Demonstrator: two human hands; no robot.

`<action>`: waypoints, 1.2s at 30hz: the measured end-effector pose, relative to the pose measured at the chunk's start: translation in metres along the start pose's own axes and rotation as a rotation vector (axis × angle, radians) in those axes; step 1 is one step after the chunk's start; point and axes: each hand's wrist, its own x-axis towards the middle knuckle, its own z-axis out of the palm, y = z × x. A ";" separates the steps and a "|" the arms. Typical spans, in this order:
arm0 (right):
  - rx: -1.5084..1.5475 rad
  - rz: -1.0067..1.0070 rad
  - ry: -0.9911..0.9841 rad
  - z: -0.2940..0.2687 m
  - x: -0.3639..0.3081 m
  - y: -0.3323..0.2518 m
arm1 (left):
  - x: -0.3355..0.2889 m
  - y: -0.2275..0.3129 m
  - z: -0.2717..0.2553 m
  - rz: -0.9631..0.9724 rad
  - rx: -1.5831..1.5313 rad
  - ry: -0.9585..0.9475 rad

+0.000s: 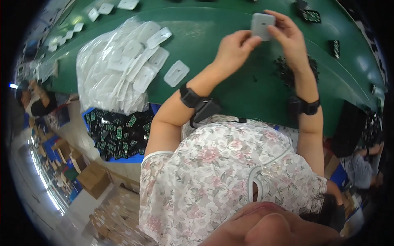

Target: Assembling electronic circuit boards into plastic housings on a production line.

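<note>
A white rectangular plastic cover (pixel 262 29) with rounded corners and a small dark slot is held up over the green table. My left hand (pixel 236 48) pinches its lower left corner. On its right side, my right hand (pixel 290 36) grips it between thumb and fingers. Below my right hand lies a pile of small black parts (pixel 283 70), partly hidden by my wrist. To the left of my hands a single white cover (pixel 176 74) rests on the table, beside a clear plastic bag (pixel 96 69) with many similar covers spilling from its opening.
A blue bin (pixel 88 119) of black parts with green circuit boards stands below the table's left edge. More white covers (pixel 106 8) lie along the far left of the green table (pixel 205 30). Black pieces with boards (pixel 312 16) sit at the far right. Other people work at both sides.
</note>
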 end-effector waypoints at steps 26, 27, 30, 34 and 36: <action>-1.114 -0.309 -0.060 -0.040 -0.028 -0.015 | -0.010 0.027 -0.172 0.099 1.387 -0.075; -1.102 -0.293 -0.085 -0.037 -0.040 -0.011 | -0.011 0.031 -0.168 0.123 1.409 -0.030; -1.058 -0.263 -0.151 -0.024 -0.062 0.005 | -0.011 0.045 -0.155 0.171 1.376 0.059; -1.083 -0.273 -0.110 -0.011 -0.072 0.017 | -0.022 0.048 -0.125 0.232 0.932 0.139; -1.133 -0.287 -0.100 -0.009 -0.073 0.022 | -0.028 0.041 -0.100 0.237 0.810 0.113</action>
